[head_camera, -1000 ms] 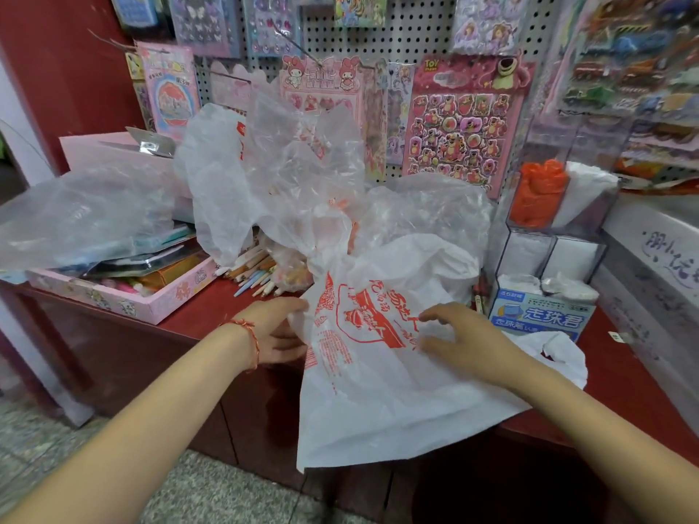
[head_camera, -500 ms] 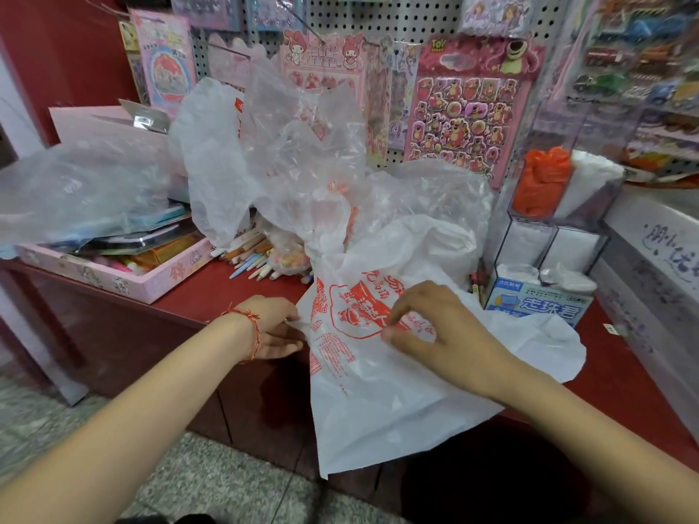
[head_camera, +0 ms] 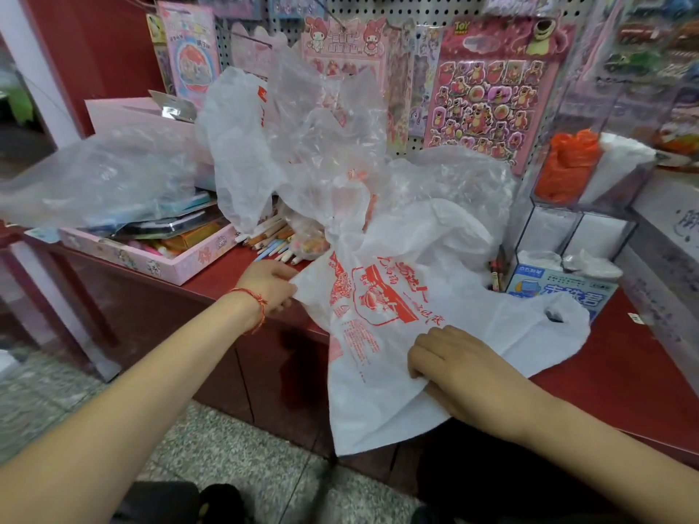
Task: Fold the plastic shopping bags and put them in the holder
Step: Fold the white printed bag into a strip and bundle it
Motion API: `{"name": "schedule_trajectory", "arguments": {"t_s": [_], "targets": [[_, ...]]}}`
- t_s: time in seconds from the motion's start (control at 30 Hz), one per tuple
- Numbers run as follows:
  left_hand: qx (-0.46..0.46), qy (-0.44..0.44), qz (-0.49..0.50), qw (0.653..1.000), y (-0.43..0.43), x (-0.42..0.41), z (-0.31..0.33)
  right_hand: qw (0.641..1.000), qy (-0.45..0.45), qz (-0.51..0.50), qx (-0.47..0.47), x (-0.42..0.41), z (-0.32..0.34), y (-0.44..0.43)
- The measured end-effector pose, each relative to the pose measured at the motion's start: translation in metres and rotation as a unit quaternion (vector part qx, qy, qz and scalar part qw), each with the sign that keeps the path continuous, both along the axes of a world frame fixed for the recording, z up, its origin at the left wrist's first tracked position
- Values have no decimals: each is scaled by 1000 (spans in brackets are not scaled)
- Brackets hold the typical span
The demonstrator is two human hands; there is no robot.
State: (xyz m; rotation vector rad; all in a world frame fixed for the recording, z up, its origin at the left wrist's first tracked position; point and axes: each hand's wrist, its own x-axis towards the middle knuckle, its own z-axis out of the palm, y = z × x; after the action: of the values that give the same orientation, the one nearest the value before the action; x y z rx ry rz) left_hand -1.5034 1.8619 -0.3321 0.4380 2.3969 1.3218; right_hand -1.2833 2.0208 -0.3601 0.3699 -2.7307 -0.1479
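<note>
Slip risk: white bag (head_camera: 378, 334) draped over worktop (head_camera: 624, 372) front edge, lower half hanging off. L hand (head_camera: 270, 287) pinching its left edge, R hand (head_camera: 457, 366) curled onto a fold by front edge. Thin film, likely to slide floorward w/ any slack grip, or snag loose bags (head_camera: 321, 153) behind. Holder (head_camera: 578, 213) at back-right corner.

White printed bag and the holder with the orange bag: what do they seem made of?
The white bag: thin plastic film, matte, semi-opaque; it crumples and drapes over the counter edge. The holder: clear hard plastic, perhaps glass, glossy; the orange bag shows through.
</note>
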Motion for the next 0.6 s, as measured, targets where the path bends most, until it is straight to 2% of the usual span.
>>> {"name": "schedule_trajectory", "arguments": {"t_s": [0.1, 0.2, 0.27, 0.3, 0.37, 0.43, 0.5, 0.57, 0.6], "targets": [[-38, 129, -2, 991, -19, -26, 1, 1000, -7, 1, -7, 10, -1, 10], [-4, 144, -13, 990, -33, -42, 2, 1000, -13, -8, -13, 15, 0, 12], [30, 147, 27, 988, -31, -43, 0, 1000, -15, -1, -14, 13, 0, 7], [64, 126, 62, 988, -27, -44, -4, 1000, -18, 4, -11, 10, 0, 3], [165, -7, 116, 979, -18, -40, -8, 999, -33, 13, -16, 5, -5, -6], [216, -123, 116, 962, -12, -33, -12, 997, -66, 25, -23, 0, -9, -17], [210, -127, 132, 960, -9, -30, -16, 986, -140, 35, -80, -2, -6, -30], [213, -112, 173, 955, -8, -30, -18, 959, -212, 28, -189, -7, 4, -36], [213, -115, 184, 953, -7, -29, -18, 948, -199, 28, -246, -12, 8, -37]]}}
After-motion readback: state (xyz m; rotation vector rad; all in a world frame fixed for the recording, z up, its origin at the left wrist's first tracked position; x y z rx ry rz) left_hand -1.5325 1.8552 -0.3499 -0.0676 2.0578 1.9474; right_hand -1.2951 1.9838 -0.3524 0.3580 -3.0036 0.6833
